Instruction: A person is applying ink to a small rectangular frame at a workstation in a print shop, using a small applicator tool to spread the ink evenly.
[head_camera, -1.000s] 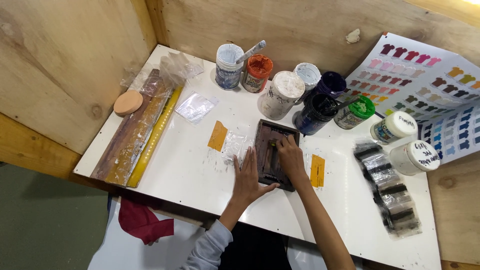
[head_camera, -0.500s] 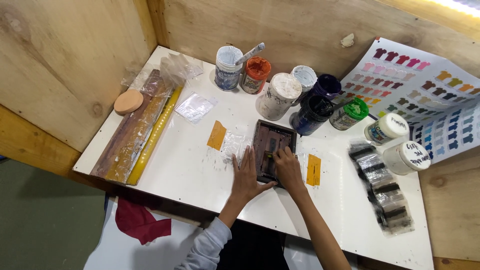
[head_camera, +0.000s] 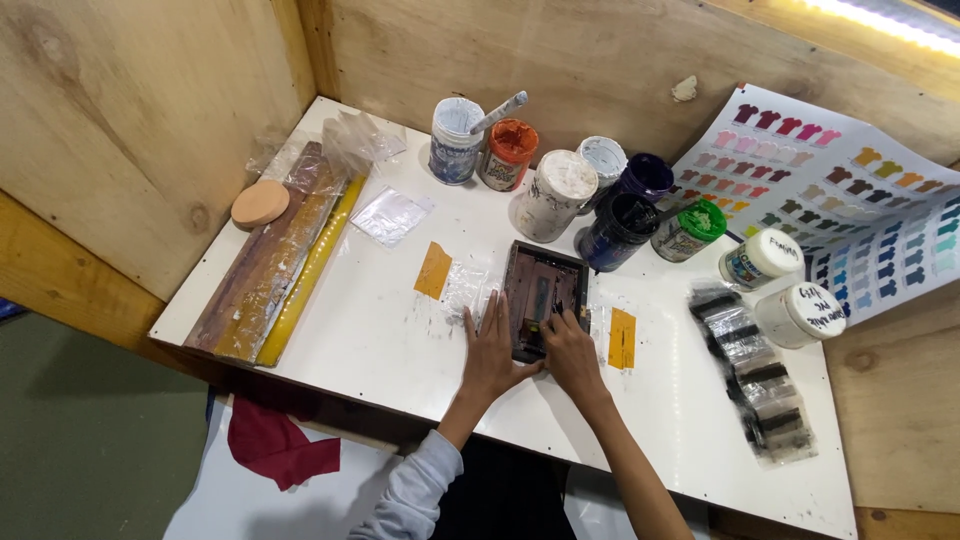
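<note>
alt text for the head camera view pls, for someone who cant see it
Two hands, left hand and right hand, press on a small dark screen frame on a white table. Open paint jars stand behind it, a colour chart lies to the right.

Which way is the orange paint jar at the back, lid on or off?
Off. The orange paint jar stands upright with its mouth uncovered, orange paint showing at the top, and no lid on it.
</note>
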